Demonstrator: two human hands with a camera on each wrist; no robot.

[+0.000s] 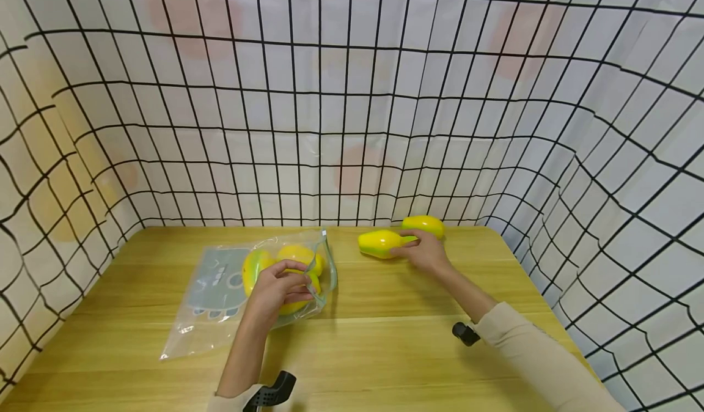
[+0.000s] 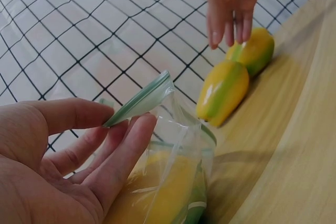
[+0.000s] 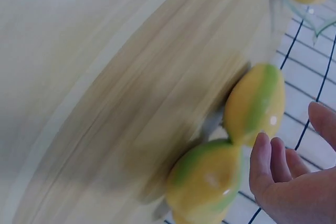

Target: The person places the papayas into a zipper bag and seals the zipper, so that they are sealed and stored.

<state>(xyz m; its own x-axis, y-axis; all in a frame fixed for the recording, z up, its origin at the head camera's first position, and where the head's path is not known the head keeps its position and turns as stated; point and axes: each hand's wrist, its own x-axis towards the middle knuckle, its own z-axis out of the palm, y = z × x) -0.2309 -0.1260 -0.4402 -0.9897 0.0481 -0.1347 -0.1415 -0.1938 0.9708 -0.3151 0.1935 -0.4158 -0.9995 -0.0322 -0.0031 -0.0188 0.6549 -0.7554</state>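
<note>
My left hand (image 1: pixel 275 293) pinches the green zip edge (image 2: pixel 139 98) of a clear plastic zip bag (image 1: pixel 217 280), holding its mouth up. Several yellow papayas (image 1: pixel 254 269) with green streaks lie inside the bag, partly hidden by that hand. To the right, two more papayas rest on the table: a nearer one (image 1: pixel 378 243) and a farther one (image 1: pixel 426 224), end to end. Over the spot where they meet hovers my right hand (image 1: pixel 423 250), fingers extended and thumb apart. In the right wrist view its fingertips (image 3: pixel 261 142) are right at one papaya (image 3: pixel 255 103), with nothing gripped.
Both bags of fruit and loose fruit lie on a wooden table (image 1: pixel 379 357). A white cloth with black grid lines (image 1: pixel 352 112) stands behind the table and along both sides. Black camera mounts (image 1: pixel 466 334) sit at the wrists.
</note>
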